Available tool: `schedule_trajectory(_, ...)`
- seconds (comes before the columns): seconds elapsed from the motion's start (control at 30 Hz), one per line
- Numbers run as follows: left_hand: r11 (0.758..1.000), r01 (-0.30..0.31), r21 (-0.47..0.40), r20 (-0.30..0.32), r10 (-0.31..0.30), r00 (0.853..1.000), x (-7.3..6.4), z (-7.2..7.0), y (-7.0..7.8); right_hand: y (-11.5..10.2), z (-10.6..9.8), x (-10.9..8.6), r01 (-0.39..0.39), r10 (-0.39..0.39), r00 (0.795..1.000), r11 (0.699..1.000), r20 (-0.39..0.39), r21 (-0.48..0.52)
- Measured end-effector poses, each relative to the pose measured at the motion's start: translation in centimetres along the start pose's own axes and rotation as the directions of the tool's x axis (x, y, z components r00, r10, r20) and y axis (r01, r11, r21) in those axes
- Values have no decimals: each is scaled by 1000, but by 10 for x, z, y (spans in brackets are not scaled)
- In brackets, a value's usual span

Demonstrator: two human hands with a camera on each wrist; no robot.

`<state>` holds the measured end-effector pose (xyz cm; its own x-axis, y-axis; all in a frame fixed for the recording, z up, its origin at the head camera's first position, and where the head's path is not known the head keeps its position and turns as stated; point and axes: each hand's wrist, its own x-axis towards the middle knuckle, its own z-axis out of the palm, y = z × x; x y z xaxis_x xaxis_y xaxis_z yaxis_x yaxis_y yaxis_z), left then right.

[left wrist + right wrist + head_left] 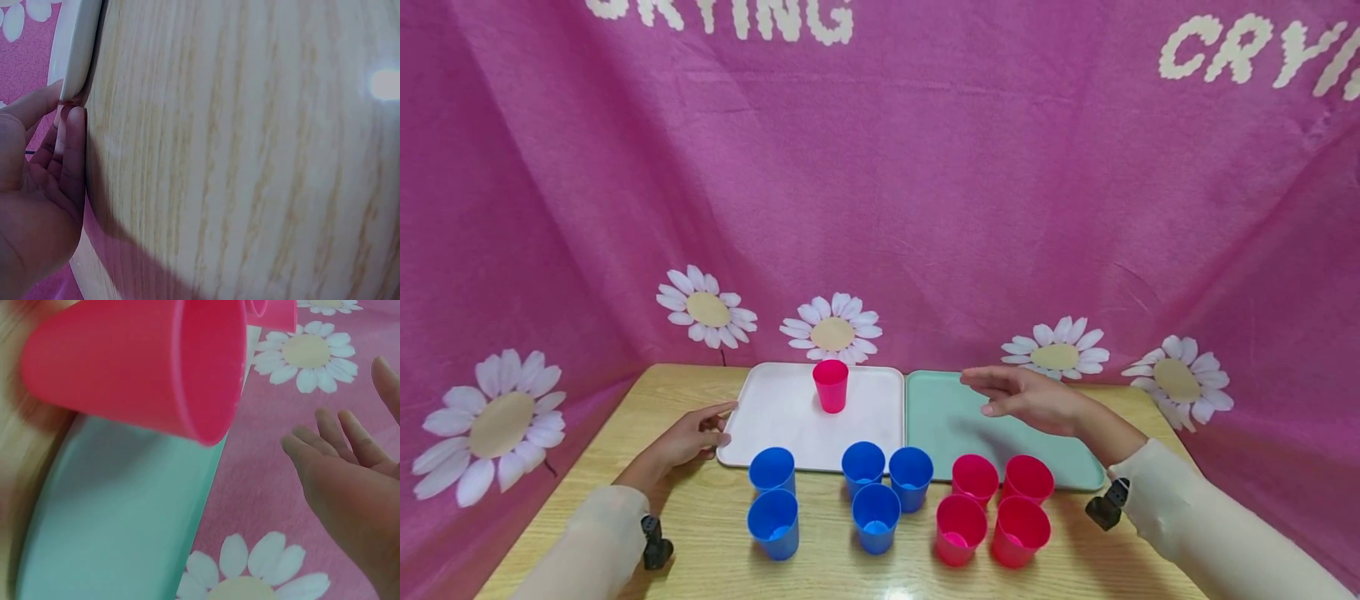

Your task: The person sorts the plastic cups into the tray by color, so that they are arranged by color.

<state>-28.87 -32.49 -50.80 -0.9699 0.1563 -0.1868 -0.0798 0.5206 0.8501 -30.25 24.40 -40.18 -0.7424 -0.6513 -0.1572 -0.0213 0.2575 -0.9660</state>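
Note:
My left hand (688, 435) holds the left edge of a white tray (775, 417), its thumb and a finger at the rim; the left wrist view shows this hand (40, 181) against the tray edge (78, 56). A pink cup (831, 387) stands upright on that tray, towards the back. Over the pale green tray (940, 417) hovers my right hand (1037, 400), fingers extended and nothing held. In the right wrist view, the same hand (350, 487) is apart from a near pink cup (112, 369).
Several blue cups, among them one at front left (773, 525) and one in the middle (876, 518), stand upright before the trays. Several pink cups (1021, 533) are grouped at front right on the wooden table (827, 575). A pink flowered cloth (880, 208) hangs behind.

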Motion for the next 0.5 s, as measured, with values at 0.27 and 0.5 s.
schedule_trajectory(0.27, 1000, 10, 6, -5, -10, 1000, 0, 1, 0, 15, -5, -21, -1, 0, 999, 1000, 34, 25)
schedule_trajectory(0.5, 1000, 8, 4, -6, -8, 1000, 1, 2, 2, 26, -6, -39, -11, 6, 997, 998, 74, 62)
